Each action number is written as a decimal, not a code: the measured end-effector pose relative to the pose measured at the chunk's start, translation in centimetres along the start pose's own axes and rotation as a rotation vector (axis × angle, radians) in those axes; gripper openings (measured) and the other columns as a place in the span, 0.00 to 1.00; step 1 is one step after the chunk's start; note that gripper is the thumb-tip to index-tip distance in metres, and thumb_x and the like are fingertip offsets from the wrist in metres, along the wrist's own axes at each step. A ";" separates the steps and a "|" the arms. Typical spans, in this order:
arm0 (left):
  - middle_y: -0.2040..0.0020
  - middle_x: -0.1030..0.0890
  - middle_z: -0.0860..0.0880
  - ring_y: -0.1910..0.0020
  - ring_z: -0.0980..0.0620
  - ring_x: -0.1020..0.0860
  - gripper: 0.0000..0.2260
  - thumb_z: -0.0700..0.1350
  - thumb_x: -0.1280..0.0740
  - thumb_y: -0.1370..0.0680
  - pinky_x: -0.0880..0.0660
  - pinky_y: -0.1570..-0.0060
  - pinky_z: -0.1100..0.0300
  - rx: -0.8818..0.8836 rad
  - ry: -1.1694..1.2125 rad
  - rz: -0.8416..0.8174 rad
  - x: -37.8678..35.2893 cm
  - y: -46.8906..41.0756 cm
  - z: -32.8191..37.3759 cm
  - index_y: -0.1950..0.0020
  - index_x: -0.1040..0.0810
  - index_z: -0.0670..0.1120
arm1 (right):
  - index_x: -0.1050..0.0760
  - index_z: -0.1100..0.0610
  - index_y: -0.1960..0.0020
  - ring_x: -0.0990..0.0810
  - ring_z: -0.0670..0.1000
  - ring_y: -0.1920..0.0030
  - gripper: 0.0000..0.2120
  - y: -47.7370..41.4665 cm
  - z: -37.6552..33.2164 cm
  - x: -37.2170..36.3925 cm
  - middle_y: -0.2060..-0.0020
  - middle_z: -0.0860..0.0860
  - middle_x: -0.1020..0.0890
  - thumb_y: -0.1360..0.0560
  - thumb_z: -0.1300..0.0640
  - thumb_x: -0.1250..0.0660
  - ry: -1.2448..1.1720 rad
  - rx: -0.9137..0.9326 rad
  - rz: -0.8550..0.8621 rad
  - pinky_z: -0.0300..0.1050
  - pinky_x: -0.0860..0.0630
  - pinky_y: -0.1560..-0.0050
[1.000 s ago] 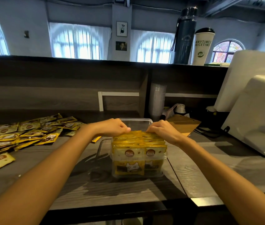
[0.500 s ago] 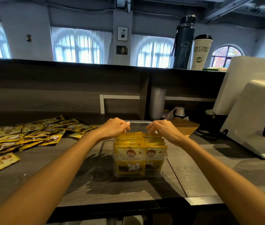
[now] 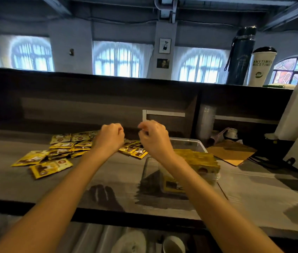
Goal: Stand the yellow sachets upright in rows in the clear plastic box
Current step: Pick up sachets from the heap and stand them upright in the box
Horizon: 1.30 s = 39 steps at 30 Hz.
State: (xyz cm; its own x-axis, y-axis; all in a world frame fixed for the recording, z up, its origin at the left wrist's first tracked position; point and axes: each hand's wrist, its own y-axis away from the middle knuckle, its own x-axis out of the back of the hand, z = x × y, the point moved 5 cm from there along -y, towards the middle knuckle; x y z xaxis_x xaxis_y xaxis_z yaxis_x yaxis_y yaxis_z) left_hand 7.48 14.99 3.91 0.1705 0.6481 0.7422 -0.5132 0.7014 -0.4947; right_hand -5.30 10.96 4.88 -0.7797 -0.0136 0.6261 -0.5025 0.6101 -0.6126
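Clear plastic box (image 3: 187, 141) noted on the desk (image 3: 254, 189), right of centre, partly hidden behind the right forearm. Box is seen packed with yellow sachets (image 3: 199, 160) standing upright in rows; their top edges reach about rim level. A free strip is seen at the far end of the box and another along its left wall.

Loose sachets (image 3: 62, 149) are found lying flat in an overlapping pile on the desk, left of the box, with a few more just beyond its left far corner.

Left hand (image 3: 109, 138) is held raised above the desk, over the right end of the loose pile; fingers are curled in to the palm and nothing is seen in it. Right hand (image 3: 153, 137) is held raised beside it, close but apart, above the left far corner of the box; fingers curled in, thumb near the fingertips, nothing seen held.

A piece of brown cardboard (image 3: 232, 152) is noted flat on the desk, right of the box. A dark bottle (image 3: 241, 57) and a white cup (image 3: 260, 68) are seen side by side on the ledge behind.
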 end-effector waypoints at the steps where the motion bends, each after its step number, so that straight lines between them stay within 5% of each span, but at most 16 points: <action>1: 0.44 0.20 0.41 0.46 0.43 0.24 0.13 0.41 0.44 0.20 0.29 0.52 0.53 0.049 -0.027 0.005 0.1 0.4 -1.8 0.44 0.21 0.42 | 0.24 0.60 0.41 0.24 0.52 0.44 0.12 0.3 -0.6 -1.6 0.44 0.55 0.22 0.22 0.62 0.41 -0.026 -0.001 -0.037 0.44 0.26 0.43; 5: 0.38 0.24 0.40 0.37 0.40 0.28 0.14 0.42 0.44 0.21 0.29 0.41 0.50 0.210 -0.226 -0.035 -0.7 2.4 -9.6 0.39 0.25 0.42 | 0.23 0.62 0.42 0.24 0.56 0.42 0.13 1.9 -1.9 -9.0 0.43 0.57 0.22 0.24 0.62 0.41 -0.043 -0.054 -0.224 0.49 0.27 0.42; 8: 0.30 0.34 0.40 0.29 0.41 0.40 0.17 0.44 0.45 0.20 0.39 0.31 0.44 0.367 -0.315 -0.159 -1.7 4.0 -14.9 0.32 0.32 0.44 | 0.25 0.63 0.40 0.25 0.59 0.40 0.14 3.1 -2.1 -14.1 0.41 0.59 0.22 0.24 0.62 0.41 -0.029 -0.111 -0.432 0.52 0.27 0.40; 15: 0.23 0.57 0.40 0.25 0.38 0.62 0.25 0.55 0.48 0.19 0.54 0.28 0.39 0.547 -0.287 -0.193 -1.5 3.1 -22.0 0.24 0.47 0.51 | 0.28 0.62 0.39 0.27 0.60 0.40 0.15 2.2 -1.9 -19.6 0.39 0.60 0.26 0.23 0.58 0.41 0.082 -0.091 -0.608 0.55 0.28 0.40; 20: 0.24 0.64 0.43 0.26 0.36 0.66 0.29 0.65 0.50 0.23 0.60 0.30 0.35 0.563 -0.234 -0.254 -2.9 0.0 -23.5 0.24 0.55 0.58 | 0.28 0.62 0.37 0.26 0.59 0.39 0.16 0.5 -0.1 -20.6 0.39 0.59 0.24 0.23 0.59 0.41 0.073 -0.105 -0.490 0.53 0.27 0.40; 24: 0.23 0.59 0.41 0.26 0.33 0.60 0.31 0.69 0.52 0.25 0.59 0.31 0.34 0.595 -0.299 -0.353 -4.4 -1.1 -24.2 0.25 0.53 0.60 | 0.30 0.60 0.34 0.26 0.57 0.37 0.17 -0.1 1.2 -20.8 0.37 0.57 0.24 0.23 0.60 0.42 -0.006 -0.145 -0.450 0.50 0.28 0.40; 34: 0.22 0.52 0.45 0.25 0.35 0.54 0.25 0.67 0.54 0.24 0.55 0.31 0.35 0.324 -0.342 -0.492 -8.2 0.1 -18.8 0.27 0.51 0.66 | 0.25 0.62 0.45 0.26 0.59 0.41 0.11 -1.3 3.9 -19.0 0.45 0.59 0.24 0.24 0.62 0.42 -0.047 -0.373 -0.243 0.52 0.27 0.44; 37: 0.22 0.54 0.46 0.25 0.36 0.55 0.23 0.65 0.55 0.22 0.56 0.30 0.36 0.234 -0.318 -0.532 -9.4 1.3 -15.5 0.27 0.53 0.67 | 0.27 0.59 0.57 0.26 0.58 0.50 0.04 -1.3 5.2 -18.6 0.55 0.57 0.27 0.27 0.62 0.40 -0.124 -0.496 -0.187 0.48 0.32 0.56; 39: 0.22 0.56 0.45 0.25 0.35 0.56 0.23 0.62 0.54 0.21 0.56 0.30 0.36 0.167 -0.314 -0.584 -10.3 2.1 -13.0 0.27 0.55 0.65 | 0.26 0.61 0.51 0.26 0.57 0.49 0.07 -1.2 5.8 -18.0 0.52 0.55 0.26 0.25 0.62 0.41 -0.148 -0.552 -0.183 0.47 0.32 0.55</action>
State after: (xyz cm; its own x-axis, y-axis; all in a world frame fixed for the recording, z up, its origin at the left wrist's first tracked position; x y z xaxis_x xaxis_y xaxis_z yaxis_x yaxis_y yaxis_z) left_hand 15.60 13.59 -10.64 0.2197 0.0424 0.9747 -0.5385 0.8384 0.0849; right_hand 7.18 5.89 -8.49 -0.7625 -0.2428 0.5997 -0.3958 0.9083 -0.1355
